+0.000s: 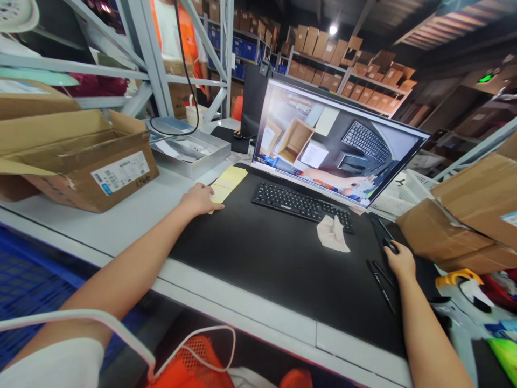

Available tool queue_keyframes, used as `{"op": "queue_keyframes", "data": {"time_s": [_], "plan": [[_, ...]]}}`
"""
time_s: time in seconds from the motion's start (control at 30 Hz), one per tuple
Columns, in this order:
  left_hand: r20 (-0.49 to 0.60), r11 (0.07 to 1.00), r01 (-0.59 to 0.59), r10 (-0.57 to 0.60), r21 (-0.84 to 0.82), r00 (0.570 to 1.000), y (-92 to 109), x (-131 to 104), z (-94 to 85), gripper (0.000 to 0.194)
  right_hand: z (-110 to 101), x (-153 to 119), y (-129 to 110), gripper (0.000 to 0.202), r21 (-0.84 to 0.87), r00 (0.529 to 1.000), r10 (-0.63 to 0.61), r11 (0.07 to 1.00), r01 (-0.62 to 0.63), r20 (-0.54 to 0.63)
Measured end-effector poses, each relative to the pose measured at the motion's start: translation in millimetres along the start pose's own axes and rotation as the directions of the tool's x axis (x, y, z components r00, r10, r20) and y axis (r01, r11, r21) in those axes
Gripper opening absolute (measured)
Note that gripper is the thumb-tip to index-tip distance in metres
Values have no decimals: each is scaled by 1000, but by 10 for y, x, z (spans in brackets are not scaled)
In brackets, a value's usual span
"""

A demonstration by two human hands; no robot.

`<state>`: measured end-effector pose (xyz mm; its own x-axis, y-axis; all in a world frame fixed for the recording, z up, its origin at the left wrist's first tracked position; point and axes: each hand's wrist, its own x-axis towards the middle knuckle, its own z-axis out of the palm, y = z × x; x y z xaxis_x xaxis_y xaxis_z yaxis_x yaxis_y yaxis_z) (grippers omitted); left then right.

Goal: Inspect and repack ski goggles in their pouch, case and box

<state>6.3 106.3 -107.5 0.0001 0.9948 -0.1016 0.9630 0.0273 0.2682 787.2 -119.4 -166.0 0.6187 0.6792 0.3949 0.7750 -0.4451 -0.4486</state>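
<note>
My left hand [198, 200] lies on the near left edge of a yellow paper pad [229, 182], its thumb stretched apart from the fingers. At the right side of the black desk mat [262, 253], my right hand [401, 262] is closed over a small dark rounded thing that looks like a computer mouse [391, 247]. The palm hides most of it. Just left of that hand lie two black pens [380, 285]. A crumpled white tissue [333, 234] partly covers the right end of the black keyboard [293, 200].
Behind the keyboard a monitor [327, 140] displays a camera picture of a desk with an open box. An open cardboard box [92, 167] and a grey tray [194, 159] stand left. Cardboard boxes [452, 231] and a tape roll [460, 277] are right. A person in orange [188, 37] stands beyond.
</note>
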Motion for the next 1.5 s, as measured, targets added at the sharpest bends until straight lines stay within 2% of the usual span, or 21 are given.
{"op": "queue_keyframes", "data": {"time_s": [0.13, 0.4, 0.6, 0.9, 1.0, 1.1, 1.2, 1.3, 1.5], "plan": [[-12, 998, -43, 43, 41, 999, 24, 0, -11, 78, -2, -4, -9, 56, -2, 1000, -5, 1000, 5, -3], [-36, 995, -89, 90, 36, 995, 35, 11, -103, 54, -21, -9, -46, 64, -13, 1000, 11, 1000, -11, 15], [14, 998, -59, 59, 12, 998, -17, 20, -163, 64, -39, -23, -88, 66, -18, 1000, 13, 1000, -13, 27], [42, 997, -74, 73, 36, 996, -17, 8, -159, 61, -28, -26, -68, 55, -6, 1000, 13, 1000, -13, -1], [24, 997, -67, 67, 25, 997, 14, -24, -128, 60, -29, -34, -53, 53, -2, 1000, 9, 1000, -9, -20], [-14, 999, -35, 36, 39, 999, 66, -67, -64, 71, -32, -54, -46, 52, -10, 999, 17, 1000, -17, -33], [-43, 999, -7, 9, 47, 999, 114, -97, 3, 79, -33, -81, -46, 51, -4, 996, 18, 1000, -19, -93], [-50, 999, -6, 9, 51, 999, 132, -100, 31, 76, -35, -103, -54, 53, 0, 993, 21, 1000, -21, -115], [-38, 999, -22, 24, 47, 999, 80, -28, 4, 63, -48, -105, -83, 52, -28, 997, 68, 997, -69, -29]]}}
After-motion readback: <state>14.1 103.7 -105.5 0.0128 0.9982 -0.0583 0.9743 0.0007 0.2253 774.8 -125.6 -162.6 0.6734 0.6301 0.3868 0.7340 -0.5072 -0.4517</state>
